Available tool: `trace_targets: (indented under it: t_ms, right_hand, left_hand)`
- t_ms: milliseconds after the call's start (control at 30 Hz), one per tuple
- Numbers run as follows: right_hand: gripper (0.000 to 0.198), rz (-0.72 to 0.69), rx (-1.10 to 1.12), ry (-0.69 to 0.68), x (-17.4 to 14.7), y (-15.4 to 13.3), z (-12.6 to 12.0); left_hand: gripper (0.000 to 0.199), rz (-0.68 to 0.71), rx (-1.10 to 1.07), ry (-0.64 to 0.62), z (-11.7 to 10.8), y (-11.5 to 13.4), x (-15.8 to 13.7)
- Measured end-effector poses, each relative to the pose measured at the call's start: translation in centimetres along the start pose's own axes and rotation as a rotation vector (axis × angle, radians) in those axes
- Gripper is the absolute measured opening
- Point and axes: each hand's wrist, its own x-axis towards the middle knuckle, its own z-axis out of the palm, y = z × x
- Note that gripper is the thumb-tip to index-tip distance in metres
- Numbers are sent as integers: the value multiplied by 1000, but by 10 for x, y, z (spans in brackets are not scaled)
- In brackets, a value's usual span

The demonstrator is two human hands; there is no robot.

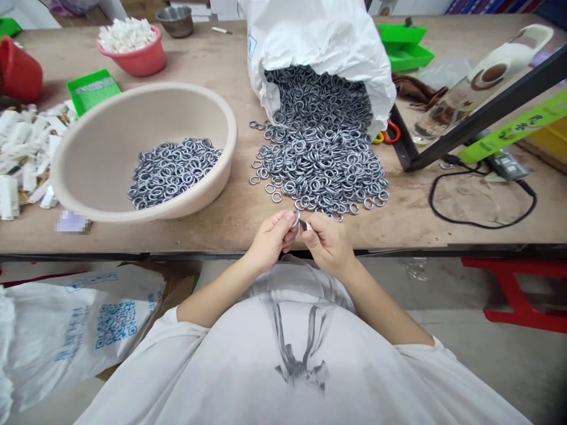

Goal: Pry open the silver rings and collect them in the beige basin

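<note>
Near the table's front edge, my left hand (273, 237) pinches a grey ring (296, 220) between thumb and fingers. My right hand (330, 241) is closed on a small dark-tipped tool (303, 225) with a pale part at the fingertips; its exact kind is too small to tell. The dark tip is right beside the ring, and I cannot tell whether they touch. Just beyond both hands lies a heap of grey rings (321, 168), spilling from the mouth of a white sack (310, 35). More rings (177, 168) lie inside a large beige basin (100, 147) to the left.
White pieces (18, 139) are piled at far left, near a green tray (91, 88). Behind the basin stand a red bowl (139, 58) of white pieces and a metal bowl (175, 22). At right are a black metal bar (487, 112), a bottle (478, 82) and a cable (478, 224).
</note>
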Motion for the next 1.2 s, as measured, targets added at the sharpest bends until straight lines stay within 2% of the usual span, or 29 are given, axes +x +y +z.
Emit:
trace_targets:
  t_ms: [333,700,767,900,967,1033,1100,1200]
  right_hand:
    - [60,-51,-179,37,0,0,1]
    - [56,-76,-143,55,0,1,2]
    - [56,-28,-102,55,3,8,2]
    - [54,167,-57,132,9,32,-11]
    - [52,227,-93,183,8,43,-22]
    - [47,304,-194,180,3,51,-33]
    - [40,379,-320,112,-4,57,-38]
    - [30,395,-437,1,-12,61,-37]
  left_hand:
    - [49,-12,-32,-4,5,1,-4]
    - [49,-17,-29,-18,5,-2,-4]
    - [48,-26,-2,-61,6,-1,-8]
    - [46,-43,57,-201,4,2,-14]
    - [43,-26,54,-164,0,4,-13]
    - [37,-21,42,-110,-4,4,-8]
    - [31,-54,22,-91,-7,3,-3]
    - [32,-123,-35,-64,-8,3,2]
